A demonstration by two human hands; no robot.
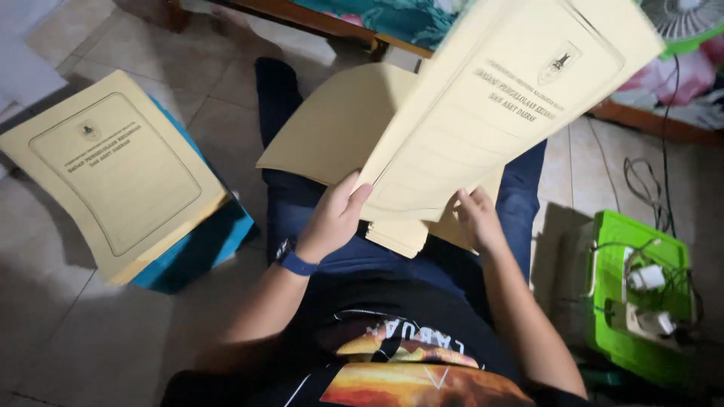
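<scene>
On the left I see a pale yellow printed paper folder point(121, 169) lying on a teal box point(204, 249). My left hand point(332, 218) pinches a raised yellow folder sheet point(498, 105) above my lap; my right hand point(479, 222) grips the stack of yellow folders point(339, 124) beneath.

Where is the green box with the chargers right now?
In the head view, the green box sits on the tiled floor at the lower right, beside the person's right forearm, with white chargers and tangled cables on top.
</scene>
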